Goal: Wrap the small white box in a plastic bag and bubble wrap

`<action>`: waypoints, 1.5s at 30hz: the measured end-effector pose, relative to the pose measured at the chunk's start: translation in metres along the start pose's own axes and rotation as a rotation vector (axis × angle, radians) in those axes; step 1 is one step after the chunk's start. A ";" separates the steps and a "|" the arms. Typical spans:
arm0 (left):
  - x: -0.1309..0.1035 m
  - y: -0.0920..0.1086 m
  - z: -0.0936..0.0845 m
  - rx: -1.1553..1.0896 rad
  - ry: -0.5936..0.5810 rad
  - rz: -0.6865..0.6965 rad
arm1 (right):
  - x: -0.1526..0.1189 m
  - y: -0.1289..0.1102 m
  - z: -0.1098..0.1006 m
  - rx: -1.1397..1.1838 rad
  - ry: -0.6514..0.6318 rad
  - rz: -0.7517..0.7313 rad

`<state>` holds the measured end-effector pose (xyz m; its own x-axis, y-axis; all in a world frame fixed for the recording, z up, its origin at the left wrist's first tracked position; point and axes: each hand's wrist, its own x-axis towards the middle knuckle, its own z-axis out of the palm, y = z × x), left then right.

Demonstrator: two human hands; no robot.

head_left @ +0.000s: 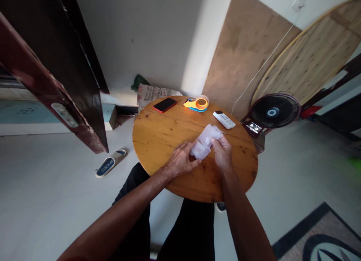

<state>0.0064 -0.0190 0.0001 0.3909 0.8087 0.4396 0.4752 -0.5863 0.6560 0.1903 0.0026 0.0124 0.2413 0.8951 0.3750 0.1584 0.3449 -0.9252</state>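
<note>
A crumpled, translucent white plastic wrap bundle (201, 150) lies on the round wooden table (152, 133), folded across its middle. What is inside it, if anything, I cannot make out. My left hand (182, 159) holds its near left end, thumb on the near side and fingers curled along the far side. On the right, my right hand (223, 152) pinches the far right part of the plastic between thumb and fingers. Beyond the bundle, an orange tape dispenser (197, 103) with a roll on it stands near the table's far edge.
A phone (165, 105) in a red case lies at the far left of the table, a white rectangular device (224, 119) at the right. A black fan (275, 111) stands right of the table. A door (56, 84) and a slipper (111, 163) are on the left.
</note>
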 end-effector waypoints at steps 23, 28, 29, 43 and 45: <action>0.000 0.004 -0.004 -0.052 0.098 -0.123 | -0.008 -0.006 0.000 -0.528 -0.063 -0.004; 0.004 -0.004 -0.005 -0.087 0.198 -0.338 | -0.001 0.000 -0.009 -0.496 0.139 -0.017; 0.005 -0.005 -0.006 -0.092 0.222 -0.377 | 0.001 0.002 -0.010 -0.481 0.157 -0.016; 0.010 -0.013 -0.013 -0.081 0.294 -0.539 | 0.009 0.016 -0.040 -0.964 0.112 0.111; 0.009 -0.011 -0.014 -0.057 0.283 -0.491 | 0.009 0.016 -0.039 -0.936 0.113 0.093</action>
<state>-0.0064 -0.0049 0.0050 -0.0955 0.9715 0.2172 0.5012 -0.1416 0.8537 0.2324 0.0050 0.0032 0.3750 0.8581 0.3507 0.8257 -0.1373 -0.5471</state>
